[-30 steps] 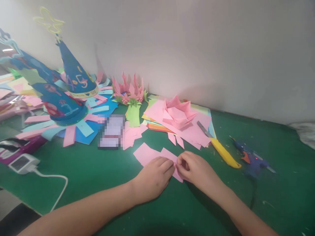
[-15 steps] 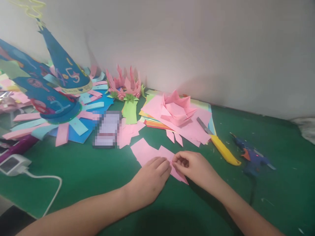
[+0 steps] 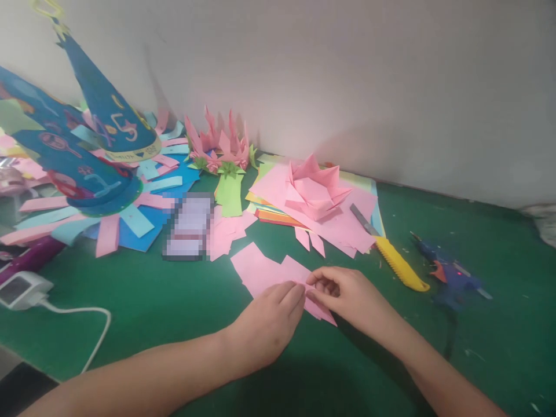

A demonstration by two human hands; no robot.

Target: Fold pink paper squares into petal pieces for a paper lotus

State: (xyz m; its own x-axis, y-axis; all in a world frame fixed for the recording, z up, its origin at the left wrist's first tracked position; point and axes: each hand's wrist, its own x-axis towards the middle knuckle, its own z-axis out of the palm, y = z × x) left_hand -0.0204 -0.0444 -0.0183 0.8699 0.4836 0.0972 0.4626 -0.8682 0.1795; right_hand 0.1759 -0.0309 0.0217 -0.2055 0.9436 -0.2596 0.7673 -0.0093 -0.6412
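The left hand [image 3: 269, 321] bends palm-down, fingers together, over flat pink paper pieces [image 3: 255, 267] at the green surface's [image 3: 195, 304] near centre. The right hand [image 3: 347, 294] curls inward, grip narrow. Whether either pinches paper, I cannot tell.

Left hand [image 3: 271, 324] beside right hand [image 3: 354, 295], both at pink paper [image 3: 293, 269] on green table [image 3: 174, 307].

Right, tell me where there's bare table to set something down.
The table is bare between the white cord and left hand, between the forearms, and right of the blue glue gun, bar some specks. It's crowded back left, around the blue hats, and back middle, where the pink flower sits on stacked paper.
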